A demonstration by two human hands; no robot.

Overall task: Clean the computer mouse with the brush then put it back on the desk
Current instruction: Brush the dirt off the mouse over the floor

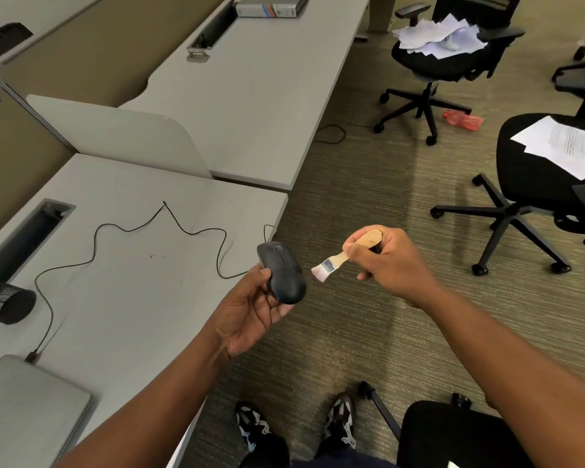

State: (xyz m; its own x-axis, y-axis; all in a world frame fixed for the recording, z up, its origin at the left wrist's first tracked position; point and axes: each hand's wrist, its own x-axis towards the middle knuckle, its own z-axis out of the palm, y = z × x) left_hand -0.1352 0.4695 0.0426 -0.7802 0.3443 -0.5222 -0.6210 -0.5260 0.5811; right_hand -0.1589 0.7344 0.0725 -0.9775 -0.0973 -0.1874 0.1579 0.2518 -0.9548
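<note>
Nowhere legible writing — left hand (250,315) holds mouse (282,273), right hand (389,261) brush (335,261).

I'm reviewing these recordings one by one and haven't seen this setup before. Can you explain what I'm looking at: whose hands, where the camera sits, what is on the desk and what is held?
There is no machine here: one wide-angle camera worn on a person's head looks down at their bare hands. The left hand holds a black corded computer mouse off the pale grey desk. The right hand has a closed grip on a small wooden-handled brush, its bristles pointed toward the mouse but apart from it. On the desk lie the mouse's thin black cable, a closed grey laptop and a black mesh cup on its side.
</note>
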